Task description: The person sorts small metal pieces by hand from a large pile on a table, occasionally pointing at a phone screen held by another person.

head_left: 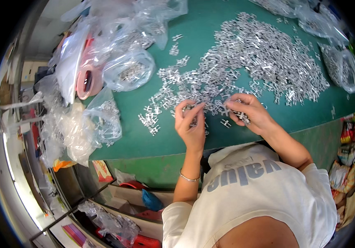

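Both hands are over the near edge of a green table (pixel 134 124), close to a scatter of small silvery H-shaped metal pieces (pixel 206 72). My left hand (pixel 190 130) is curled with thumb and fingers nearly meeting. A few of the metal pieces show inside its grasp, partly hidden by the fingers. To the right, my right hand (pixel 252 113) is closed around several of the same pieces (pixel 242 117), which stick out below its fingers. Its fingertips point toward the left hand, with a gap between the two. One loose metal piece (pixel 226 123) lies on the table between them.
A large heap of the metal pieces (pixel 272 58) covers the far right. Clear plastic bags of parts (pixel 130 72) line the left side, beside a pink container (pixel 88 82). Another filled bag (pixel 340 68) sits at the right edge. Open drawers (pixel 119 202) lie below the table's left part.
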Demonstrator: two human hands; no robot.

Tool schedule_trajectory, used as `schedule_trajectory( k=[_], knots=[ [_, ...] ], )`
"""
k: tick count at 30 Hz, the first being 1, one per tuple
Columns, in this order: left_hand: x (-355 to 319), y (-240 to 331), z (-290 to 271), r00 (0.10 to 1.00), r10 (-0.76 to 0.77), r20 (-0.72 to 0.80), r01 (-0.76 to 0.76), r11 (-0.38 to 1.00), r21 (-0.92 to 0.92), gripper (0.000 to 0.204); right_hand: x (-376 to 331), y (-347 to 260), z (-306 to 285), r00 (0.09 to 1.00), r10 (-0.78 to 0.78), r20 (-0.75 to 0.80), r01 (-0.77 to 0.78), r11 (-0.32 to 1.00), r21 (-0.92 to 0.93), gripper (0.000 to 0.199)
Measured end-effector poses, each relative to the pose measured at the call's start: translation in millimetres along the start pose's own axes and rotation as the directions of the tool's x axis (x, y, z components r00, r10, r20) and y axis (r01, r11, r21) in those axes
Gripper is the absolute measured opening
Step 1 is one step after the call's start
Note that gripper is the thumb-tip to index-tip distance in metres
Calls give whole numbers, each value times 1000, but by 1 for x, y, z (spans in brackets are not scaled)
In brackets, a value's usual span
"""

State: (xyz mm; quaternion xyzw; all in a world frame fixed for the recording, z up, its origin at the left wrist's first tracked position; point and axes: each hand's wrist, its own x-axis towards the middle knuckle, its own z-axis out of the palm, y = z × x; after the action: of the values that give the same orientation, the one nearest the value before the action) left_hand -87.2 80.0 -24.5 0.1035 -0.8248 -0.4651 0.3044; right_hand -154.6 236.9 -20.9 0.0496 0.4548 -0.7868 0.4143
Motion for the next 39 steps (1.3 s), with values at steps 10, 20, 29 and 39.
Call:
schedule_trajectory(
  k=[10, 20, 29, 39],
  knots=[
    [-20, 14, -5, 805, -378, 457, 538, 790, -295, 20, -1, 15, 4, 996, -44, -74, 37, 994, -100, 13],
    [-33, -3, -59, 814, -581, 4, 534, 746, -397, 13, 0, 21, -1, 991, 53, 124, -66, 992, 105, 16],
    [-38, -3, -80, 715, -699, -36, 616, 653, -441, 14, -5, 29, 6, 938, 174, 300, -234, 955, 180, 16],
    [-37, 25, -8, 806, -538, 248, 588, 774, -233, 15, -19, 22, 5, 998, 36, 51, -23, 971, -239, 26]
  ],
)
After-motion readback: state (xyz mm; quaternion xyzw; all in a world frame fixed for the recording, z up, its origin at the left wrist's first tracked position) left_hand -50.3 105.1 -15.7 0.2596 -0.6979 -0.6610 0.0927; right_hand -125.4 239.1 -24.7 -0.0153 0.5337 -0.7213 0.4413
